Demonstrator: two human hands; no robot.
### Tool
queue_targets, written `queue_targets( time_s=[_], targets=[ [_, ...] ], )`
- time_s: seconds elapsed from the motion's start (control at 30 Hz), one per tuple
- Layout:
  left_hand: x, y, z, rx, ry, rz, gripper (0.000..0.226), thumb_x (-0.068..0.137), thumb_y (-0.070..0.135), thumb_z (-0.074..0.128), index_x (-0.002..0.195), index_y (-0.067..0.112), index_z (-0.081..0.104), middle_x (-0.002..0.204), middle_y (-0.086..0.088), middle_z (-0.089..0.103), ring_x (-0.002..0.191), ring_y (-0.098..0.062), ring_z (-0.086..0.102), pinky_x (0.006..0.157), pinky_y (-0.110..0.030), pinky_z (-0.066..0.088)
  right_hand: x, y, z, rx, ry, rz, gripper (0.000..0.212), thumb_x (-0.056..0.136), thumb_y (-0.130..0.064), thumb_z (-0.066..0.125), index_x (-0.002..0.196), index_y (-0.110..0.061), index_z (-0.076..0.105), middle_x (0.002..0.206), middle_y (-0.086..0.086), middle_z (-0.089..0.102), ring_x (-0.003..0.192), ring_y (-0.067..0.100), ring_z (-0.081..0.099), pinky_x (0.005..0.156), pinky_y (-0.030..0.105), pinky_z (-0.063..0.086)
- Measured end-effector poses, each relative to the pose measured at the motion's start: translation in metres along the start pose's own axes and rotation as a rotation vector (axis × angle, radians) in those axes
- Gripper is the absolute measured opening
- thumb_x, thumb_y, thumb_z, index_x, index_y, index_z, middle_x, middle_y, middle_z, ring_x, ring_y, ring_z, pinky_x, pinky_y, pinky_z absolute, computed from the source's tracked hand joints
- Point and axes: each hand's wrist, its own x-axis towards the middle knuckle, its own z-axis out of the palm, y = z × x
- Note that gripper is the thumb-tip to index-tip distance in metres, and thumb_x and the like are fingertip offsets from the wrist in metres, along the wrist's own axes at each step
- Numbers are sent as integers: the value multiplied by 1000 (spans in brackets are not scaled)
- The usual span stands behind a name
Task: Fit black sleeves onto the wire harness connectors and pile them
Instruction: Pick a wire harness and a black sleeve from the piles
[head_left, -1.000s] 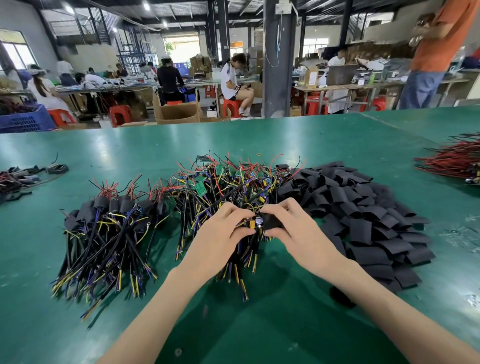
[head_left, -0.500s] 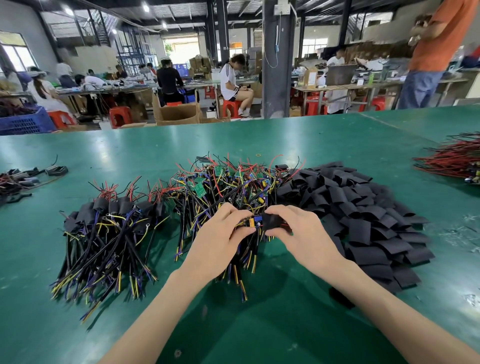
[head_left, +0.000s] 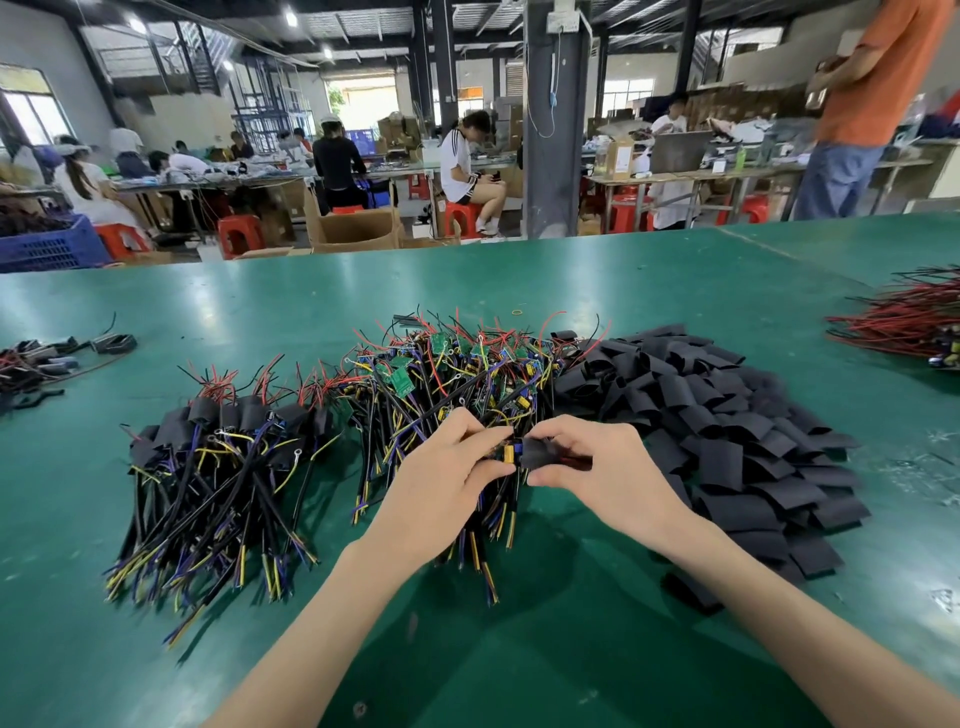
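Factory assembly hall: long green worktables, seated workers, cartons.

Left grip and right grip side by side (2 tight pinches)

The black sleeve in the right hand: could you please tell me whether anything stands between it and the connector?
Nothing visible does. The right hand pinches the black sleeve right against the connector that the left hand holds.

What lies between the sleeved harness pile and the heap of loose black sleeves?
The bare harness pile lies there, seen in the head view; the left hand and right hand work at its near edge.
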Motion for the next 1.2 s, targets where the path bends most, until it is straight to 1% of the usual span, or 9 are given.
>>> queue_targets(
  time_s=[0.1, 0.2, 0.4, 0.47, 0.53, 0.6, 0.73, 0.97, 1.2],
  targets=[
    [-1, 3, 1, 7, -20, 2, 40, 87, 17, 65, 126, 10, 61, 89, 9, 38, 75, -11, 42, 69, -25, 39, -3, -2, 4, -207, 61, -137, 33, 72, -17, 78, 104, -17, 68, 88, -1, 66, 80, 18, 59, 78, 33, 47],
    [-1, 5, 1, 6, -34, 12, 40, 88, 13, 64, 128, 9, 59, 88, 7, 38, 74, -8, 38, 66, -18, 33, -7, -1, 7, -336, 112, -251, 34, 76, -19, 76, 108, -15, 67, 87, 0, 61, 76, 22, 58, 71, 36, 48],
    [2, 3, -2, -58, -71, -6, 43, 93, 6, 55, 135, 10, 50, 94, 4, 45, 77, -4, 40, 74, -16, 34, -5, -1, 8, -250, 138, -175, 33, 74, -21, 78, 104, -16, 66, 90, -2, 66, 79, 20, 59, 75, 35, 48],
    [4, 1, -5, -105, -8, -90, 33, 90, 10, 61, 123, 16, 61, 91, 8, 56, 80, 1, 49, 79, -11, 38, -3, 0, 7, -232, 161, -158, 32, 73, -20, 78, 102, -16, 66, 85, -7, 64, 74, 16, 56, 72, 28, 46],
    [5, 1, -8, -146, 48, -153, 15, 86, 11, 68, 98, 19, 69, 83, 14, 62, 79, 6, 55, 75, -4, 37, -2, 0, 6, -228, 165, -148, 31, 73, -21, 78, 101, -16, 65, 82, -13, 59, 70, 10, 51, 69, 20, 41],
    [3, 3, -7, -164, 76, -162, 8, 83, 10, 71, 86, 17, 70, 79, 13, 64, 77, 3, 57, 72, -4, 37, -3, 0, 7, -238, 142, -141, 31, 75, -22, 77, 102, -17, 65, 82, -13, 59, 71, 11, 52, 69, 22, 41],
    [2, 4, -6, -156, 113, -132, 5, 80, 10, 73, 84, 12, 74, 77, 15, 62, 74, 3, 57, 71, -4, 36, -4, -2, 7, -243, 87, -143, 29, 78, -23, 74, 104, -14, 64, 91, -3, 67, 80, 18, 58, 76, 32, 46],
    [0, 4, -2, -126, 100, -63, 1, 81, 12, 73, 82, 13, 74, 76, 6, 64, 71, -5, 56, 69, -21, 44, -3, -2, 2, -246, -15, -153, 30, 80, -23, 72, 108, -15, 64, 98, -5, 67, 83, 10, 54, 81, 25, 44],
    [-2, 3, 0, -135, 113, -79, 3, 79, 12, 74, 78, 13, 72, 73, 9, 62, 67, 2, 52, 66, -11, 38, -5, 0, 5, -332, 3, -188, 35, 82, -27, 70, 114, -16, 62, 98, 0, 65, 88, 22, 58, 81, 34, 45]
  ],
)
